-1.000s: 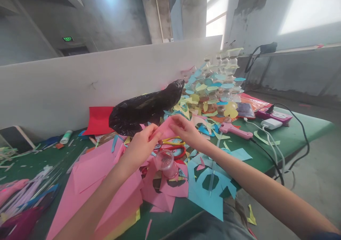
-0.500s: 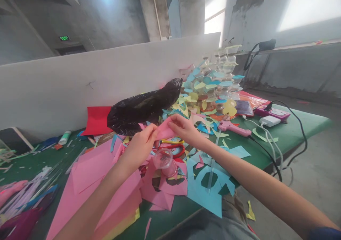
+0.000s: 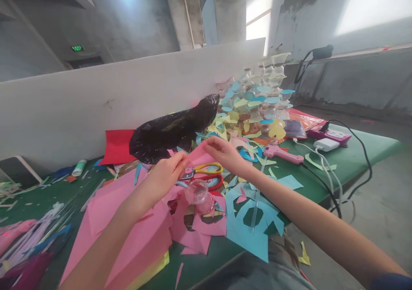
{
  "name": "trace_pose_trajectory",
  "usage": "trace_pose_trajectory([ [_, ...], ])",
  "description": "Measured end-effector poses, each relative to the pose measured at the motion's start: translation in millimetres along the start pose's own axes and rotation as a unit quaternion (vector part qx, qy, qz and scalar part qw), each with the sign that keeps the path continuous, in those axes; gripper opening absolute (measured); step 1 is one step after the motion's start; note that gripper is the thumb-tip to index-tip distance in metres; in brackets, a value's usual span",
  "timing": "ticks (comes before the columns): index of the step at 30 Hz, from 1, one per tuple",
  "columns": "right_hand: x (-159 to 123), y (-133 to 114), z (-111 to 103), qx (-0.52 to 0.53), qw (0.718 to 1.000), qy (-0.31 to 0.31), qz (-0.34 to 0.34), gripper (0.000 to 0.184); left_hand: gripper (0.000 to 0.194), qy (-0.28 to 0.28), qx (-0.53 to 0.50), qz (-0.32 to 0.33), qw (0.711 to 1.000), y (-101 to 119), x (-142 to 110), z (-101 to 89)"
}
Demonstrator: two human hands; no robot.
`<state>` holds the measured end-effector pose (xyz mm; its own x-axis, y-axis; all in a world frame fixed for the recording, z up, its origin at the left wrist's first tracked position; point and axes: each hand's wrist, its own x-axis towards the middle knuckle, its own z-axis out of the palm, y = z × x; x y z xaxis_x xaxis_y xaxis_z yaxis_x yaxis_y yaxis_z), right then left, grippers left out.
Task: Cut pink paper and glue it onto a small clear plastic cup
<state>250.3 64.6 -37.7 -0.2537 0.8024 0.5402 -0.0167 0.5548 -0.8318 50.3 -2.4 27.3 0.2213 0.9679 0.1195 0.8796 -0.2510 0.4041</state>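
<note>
A: Your hands, what's in them?

B: One small piece of thin pink paper (image 3: 198, 154), slightly curled, gripped between both. Your left hand (image 3: 167, 170) pinches its left end; your right hand (image 3: 223, 155) has thumb and fingers closed on its right end. Fingertips partly hidden.

A: Where's the piece?

B: Raised in front of you, over the clutter, near the black plastic bag (image 3: 170, 131). Yellow-handled metal scissors (image 3: 207, 164) are just below your hands, red-handled scissors (image 3: 212, 176) right beside those.

A: Nearer to you?

B: Clear round plastic cup (image 3: 197, 192), tilted, mouth towards you. It's by pink paper sheets with cut-out holes (image 3: 206, 228). Stack of flat pink paper sheets (image 3: 148, 234) under your left forearm.

A: Your right side?

B: Light-blue paper sheet with cut-outs (image 3: 238, 228), a clear thin stick (image 3: 256, 208) lying across it. Pink glue gun with a black cord (image 3: 286, 155) past your right forearm, on the green tabletop (image 3: 370, 146).

A: Behind that?

B: Tiered stack of clear plastic cups with blue, yellow and green paper pieces (image 3: 272, 100), against the white panel (image 3: 80, 105).
</note>
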Motion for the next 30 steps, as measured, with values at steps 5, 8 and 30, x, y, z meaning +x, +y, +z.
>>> trace_pose_trajectory([
  [5, 1.8, -17.4, -20.2, 0.053, 0.997, 0.005, 0.064, 0.031, 0.031, 0.052, -0.083, 0.008, 0.995, 3.0, -0.7, 1.0],
  [8, -0.3, -21.4, -21.2, 0.073, 0.991, -0.061, 0.09, 0.031, 0.031, 0.097, -0.153, 0.018, 0.983, 5.2, 0.2, 9.9],
  [30, -6.5, -13.1, 0.9, 0.107, 0.987, -0.106, 0.062, 0.027, 0.017, 0.108, -0.263, 0.031, 0.958, 15.8, -2.2, 32.5],
])
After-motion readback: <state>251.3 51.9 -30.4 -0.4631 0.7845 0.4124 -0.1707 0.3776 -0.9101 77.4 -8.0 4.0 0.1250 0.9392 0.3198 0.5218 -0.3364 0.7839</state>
